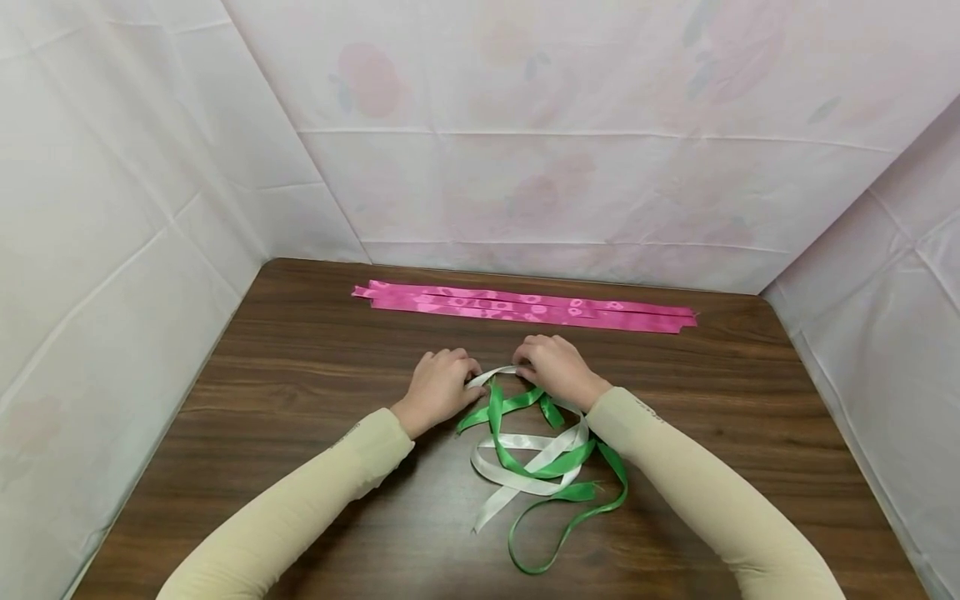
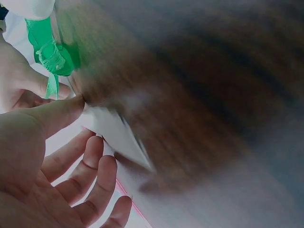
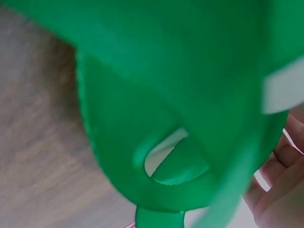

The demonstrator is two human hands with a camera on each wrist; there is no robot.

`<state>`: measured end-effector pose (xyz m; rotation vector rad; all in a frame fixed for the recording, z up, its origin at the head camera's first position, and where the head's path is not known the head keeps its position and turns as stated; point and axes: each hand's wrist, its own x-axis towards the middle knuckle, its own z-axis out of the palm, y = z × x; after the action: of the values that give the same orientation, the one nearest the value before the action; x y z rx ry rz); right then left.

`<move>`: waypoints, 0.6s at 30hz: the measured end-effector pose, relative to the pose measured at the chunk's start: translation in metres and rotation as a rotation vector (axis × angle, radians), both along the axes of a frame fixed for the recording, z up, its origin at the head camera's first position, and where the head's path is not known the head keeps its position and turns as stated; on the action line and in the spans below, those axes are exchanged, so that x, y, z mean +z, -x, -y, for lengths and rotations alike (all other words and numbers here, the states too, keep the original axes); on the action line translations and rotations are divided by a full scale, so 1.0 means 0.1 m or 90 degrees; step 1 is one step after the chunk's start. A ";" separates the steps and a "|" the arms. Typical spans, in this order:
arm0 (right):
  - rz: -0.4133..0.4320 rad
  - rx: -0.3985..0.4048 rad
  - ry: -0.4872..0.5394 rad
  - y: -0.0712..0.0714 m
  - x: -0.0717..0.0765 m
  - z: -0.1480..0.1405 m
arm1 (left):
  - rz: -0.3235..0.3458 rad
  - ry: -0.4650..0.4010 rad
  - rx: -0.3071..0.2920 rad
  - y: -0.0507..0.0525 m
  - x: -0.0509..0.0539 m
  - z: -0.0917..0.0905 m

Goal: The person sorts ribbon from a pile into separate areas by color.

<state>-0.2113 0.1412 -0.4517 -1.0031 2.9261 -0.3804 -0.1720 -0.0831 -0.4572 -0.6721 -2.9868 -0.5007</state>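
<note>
white ribbon (image 1: pixel 485 377) runs between left hand (image 1: pixel 438 386) and right hand (image 1: pixel 557 367).

The head view looks down and forward across the counter (image 1: pixel 300 400) past its far edge; close wrist views share green ribbon (image 3: pixel 180 85).

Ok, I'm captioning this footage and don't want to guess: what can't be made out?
- Head view: whether the white ribbon joins the white loops; the right hand covers part.
- Head view: dark marks on the right sleeve, too small to read.
- Right wrist view: most of the right hand, behind green ribbon and past the right edge.
</note>
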 end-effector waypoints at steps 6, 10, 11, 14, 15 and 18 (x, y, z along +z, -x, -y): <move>0.003 -0.004 0.014 -0.02 0.02 0.01 | -0.015 0.002 -0.013 0.01 -0.01 0.02; 0.005 -0.010 0.027 -0.03 0.05 0.02 | -0.019 -0.002 -0.015 0.01 0.00 0.05; 0.007 -0.012 0.031 -0.04 0.06 0.02 | -0.021 -0.005 -0.016 0.01 0.00 0.05; 0.011 -0.018 0.043 -0.04 0.10 0.02 | -0.034 -0.012 -0.019 0.01 0.01 0.08; 0.011 -0.019 0.045 -0.05 0.11 0.02 | -0.039 -0.016 -0.019 0.01 0.02 0.09; 0.015 -0.019 0.050 -0.06 0.14 0.01 | -0.055 -0.024 -0.019 0.02 0.05 0.12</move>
<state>-0.2055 0.1400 -0.4375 -0.9575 2.9294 -0.5073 -0.1738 -0.0949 -0.4521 -0.7173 -2.8842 -0.5144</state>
